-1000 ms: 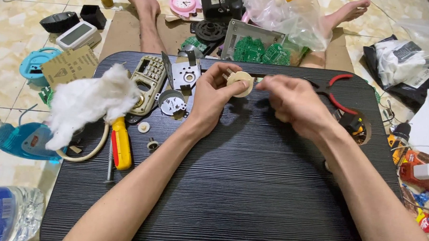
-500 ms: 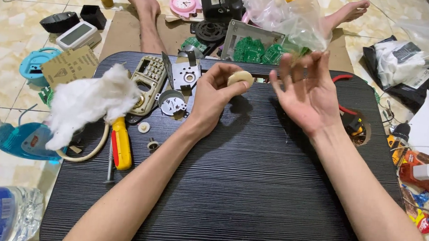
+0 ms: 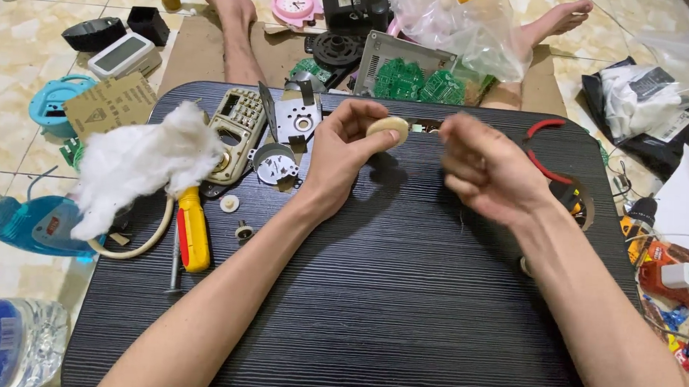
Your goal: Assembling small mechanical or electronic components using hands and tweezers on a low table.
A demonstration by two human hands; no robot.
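Note:
My left hand is raised above the black table and pinches a small round beige disc between thumb and fingers. My right hand hovers just to the right of the disc, a little apart from it, blurred, fingers loosely curled with nothing visibly in them. Red-handled pliers lie on the table partly behind my right hand.
A clump of white cotton, a yellow-handled screwdriver, a beige keypad shell, metal plates and small gears lie at the left. Green circuit boards, a pink clock and my bare feet lie beyond the table.
My right hand let go near the disc, opened with fingers spread, then dropped and curled closer to the table. My left hand has kept the disc in place.

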